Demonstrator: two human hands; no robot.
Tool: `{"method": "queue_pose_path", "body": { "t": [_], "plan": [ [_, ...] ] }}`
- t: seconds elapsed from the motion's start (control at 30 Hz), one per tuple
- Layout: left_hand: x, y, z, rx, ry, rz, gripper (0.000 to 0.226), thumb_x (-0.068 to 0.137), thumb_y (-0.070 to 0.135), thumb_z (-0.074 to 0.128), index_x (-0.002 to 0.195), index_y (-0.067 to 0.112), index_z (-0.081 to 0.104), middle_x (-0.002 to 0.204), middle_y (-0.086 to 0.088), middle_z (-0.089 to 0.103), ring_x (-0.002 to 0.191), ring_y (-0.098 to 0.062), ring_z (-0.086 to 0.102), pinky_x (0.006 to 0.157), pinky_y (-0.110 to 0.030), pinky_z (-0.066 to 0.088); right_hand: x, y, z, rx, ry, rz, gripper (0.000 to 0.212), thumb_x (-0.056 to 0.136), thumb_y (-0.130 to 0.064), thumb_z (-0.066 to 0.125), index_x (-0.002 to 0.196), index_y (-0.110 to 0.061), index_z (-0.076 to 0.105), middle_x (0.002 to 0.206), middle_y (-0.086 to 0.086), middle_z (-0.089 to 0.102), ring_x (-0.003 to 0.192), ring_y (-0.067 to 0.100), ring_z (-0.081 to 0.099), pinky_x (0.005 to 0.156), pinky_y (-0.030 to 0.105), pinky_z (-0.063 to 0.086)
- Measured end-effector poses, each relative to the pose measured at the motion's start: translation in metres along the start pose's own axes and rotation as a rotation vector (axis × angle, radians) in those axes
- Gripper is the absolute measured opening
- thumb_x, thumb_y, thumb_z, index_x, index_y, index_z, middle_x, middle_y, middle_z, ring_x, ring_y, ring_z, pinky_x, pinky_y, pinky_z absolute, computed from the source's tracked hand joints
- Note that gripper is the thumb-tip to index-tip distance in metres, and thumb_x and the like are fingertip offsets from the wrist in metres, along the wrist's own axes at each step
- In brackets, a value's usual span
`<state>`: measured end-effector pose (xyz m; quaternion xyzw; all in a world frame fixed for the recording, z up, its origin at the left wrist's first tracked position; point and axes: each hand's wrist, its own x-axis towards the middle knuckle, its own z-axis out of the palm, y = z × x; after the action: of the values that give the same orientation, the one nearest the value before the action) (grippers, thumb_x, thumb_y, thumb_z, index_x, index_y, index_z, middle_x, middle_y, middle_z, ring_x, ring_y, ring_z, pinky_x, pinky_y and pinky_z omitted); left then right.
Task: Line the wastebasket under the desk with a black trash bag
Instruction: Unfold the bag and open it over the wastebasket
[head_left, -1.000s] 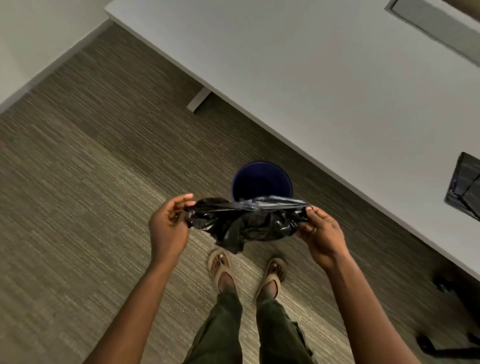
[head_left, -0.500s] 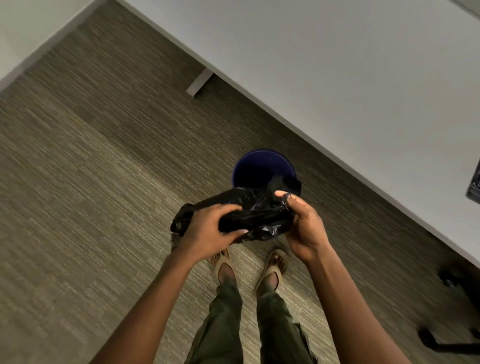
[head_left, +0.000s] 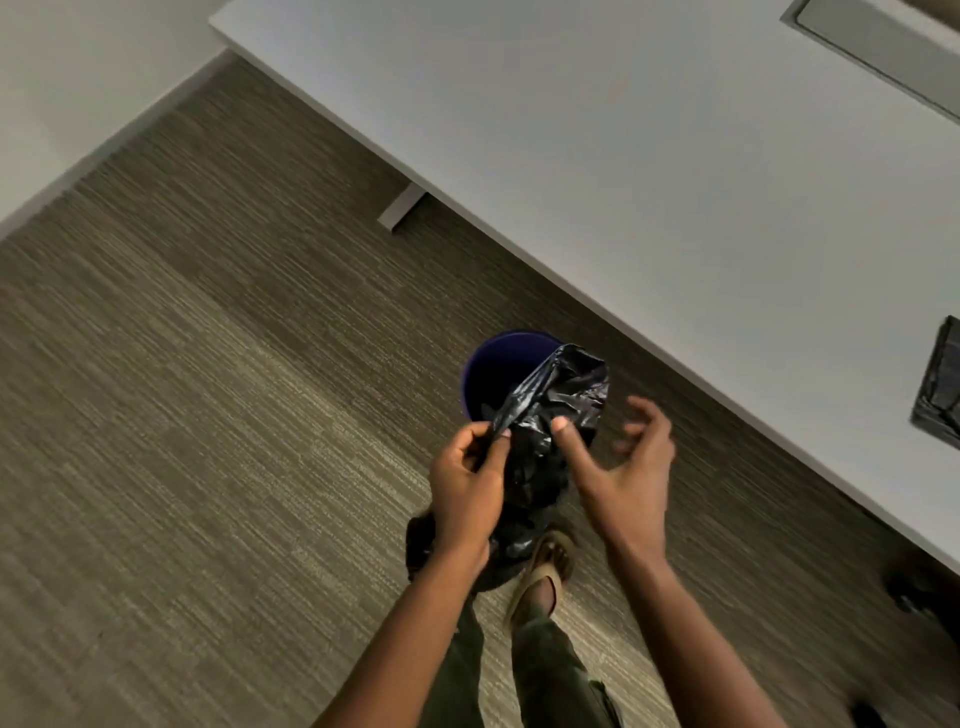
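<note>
Left hand (head_left: 465, 488) pinching crumpled black trash bag (head_left: 550, 415); right hand (head_left: 626, 467) spread, thumb touching it.
Risk: one-handed pinch slips, bag drops beside the blue wastebasket (head_left: 493, 364).

You stood in an office: striped grey carpet tile (head_left: 208, 415) under your hands, a plain white desk (head_left: 649, 182) beyond them, chair castors (head_left: 914, 587) to their right.

Left hand (head_left: 467, 488) pinches black bag (head_left: 550, 410) above blue wastebasket (head_left: 493, 364); right hand (head_left: 623, 467) spread.
</note>
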<state>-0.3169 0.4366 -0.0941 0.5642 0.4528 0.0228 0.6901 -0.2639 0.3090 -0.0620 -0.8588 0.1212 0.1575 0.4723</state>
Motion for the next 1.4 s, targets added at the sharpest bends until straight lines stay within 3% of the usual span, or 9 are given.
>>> {"method": "queue_pose_path", "body": {
  "t": [0.2,0.3,0.5,0.6,0.73,1.0,1.23,1.3,1.4],
  "plan": [
    [-0.009,-0.023,0.012,-0.232,-0.181,-0.243,0.015,0.098,0.006,0.066,0.11,0.009,0.075,0.105,-0.011,0.081,0.104,-0.025,0.077,0.087,-0.03,0.061,-0.022,0.032,0.034,0.426,-0.194,0.266,0.022,0.095,-0.03,0.071,0.115,-0.022,0.073,0.107,0.005,0.08,0.105,0.022,0.076,0.099,0.05,0.058],
    [0.007,-0.024,-0.004,-0.371,-0.163,-0.281,0.014,0.095,0.006,0.068,0.108,0.008,0.075,0.102,-0.012,0.08,0.098,-0.023,0.074,0.089,-0.031,0.06,-0.007,0.042,0.034,0.577,-0.123,0.331,0.018,0.1,-0.011,0.063,0.114,-0.008,0.074,0.11,0.017,0.078,0.108,0.036,0.073,0.099,0.051,0.056],
    [0.056,-0.017,-0.054,-0.384,-0.192,-0.327,0.033,0.081,0.022,0.076,0.109,0.005,0.074,0.105,-0.017,0.077,0.088,-0.023,0.077,0.081,-0.035,0.064,0.043,0.057,0.002,0.704,-0.023,0.479,0.029,0.105,-0.007,0.05,0.083,-0.017,0.067,0.078,0.005,0.068,0.072,0.018,0.06,0.066,0.028,0.056],
    [0.081,-0.011,-0.07,-0.361,-0.19,-0.369,0.049,0.08,0.022,0.076,0.121,-0.004,0.067,0.107,-0.02,0.073,0.086,-0.026,0.075,0.085,-0.039,0.063,0.066,0.062,-0.01,0.625,0.031,0.416,0.027,0.106,-0.014,0.052,0.092,-0.02,0.074,0.087,0.003,0.074,0.079,0.016,0.065,0.077,0.033,0.057],
    [0.096,0.003,-0.064,-0.267,-0.211,-0.316,0.026,0.083,0.023,0.076,0.103,0.006,0.072,0.102,-0.018,0.076,0.086,-0.024,0.078,0.086,-0.038,0.063,0.078,0.05,-0.01,0.507,0.078,0.253,0.022,0.106,-0.019,0.053,0.103,-0.019,0.074,0.096,0.0,0.074,0.087,0.014,0.066,0.085,0.037,0.057],
    [0.087,0.049,-0.021,0.171,0.012,0.441,0.004,0.093,0.031,0.074,0.094,0.028,0.075,0.087,0.008,0.077,0.086,-0.007,0.072,0.077,-0.017,0.056,0.075,0.011,-0.01,0.38,0.275,-0.329,0.019,0.107,-0.01,0.049,0.111,-0.011,0.068,0.106,0.011,0.07,0.098,0.019,0.068,0.087,0.029,0.056],
    [0.077,0.026,-0.015,0.253,0.044,0.698,0.008,0.094,0.025,0.073,0.102,0.026,0.071,0.088,0.009,0.076,0.081,-0.007,0.073,0.071,-0.014,0.055,0.067,0.029,-0.02,0.104,0.387,-0.719,0.018,0.105,-0.011,0.049,0.11,-0.007,0.066,0.104,-0.005,0.067,0.096,-0.006,0.062,0.084,0.013,0.048],
    [0.092,-0.013,-0.018,0.491,0.089,0.752,0.008,0.095,0.021,0.071,0.102,0.02,0.072,0.088,0.011,0.072,0.08,-0.005,0.068,0.072,-0.015,0.053,0.073,0.065,-0.005,-0.071,0.292,-0.825,0.027,0.105,-0.019,0.048,0.108,-0.005,0.071,0.102,0.004,0.071,0.097,0.005,0.065,0.091,0.019,0.05],
    [0.11,-0.081,-0.025,0.744,-0.007,0.552,0.01,0.093,0.023,0.067,0.1,0.029,0.069,0.091,0.008,0.072,0.083,-0.015,0.07,0.071,-0.036,0.059,0.082,0.13,0.022,-0.226,0.017,-0.567,0.029,0.099,-0.015,0.057,0.118,-0.032,0.069,0.109,-0.001,0.076,0.098,0.014,0.071,0.086,0.038,0.059]
  ]
}}
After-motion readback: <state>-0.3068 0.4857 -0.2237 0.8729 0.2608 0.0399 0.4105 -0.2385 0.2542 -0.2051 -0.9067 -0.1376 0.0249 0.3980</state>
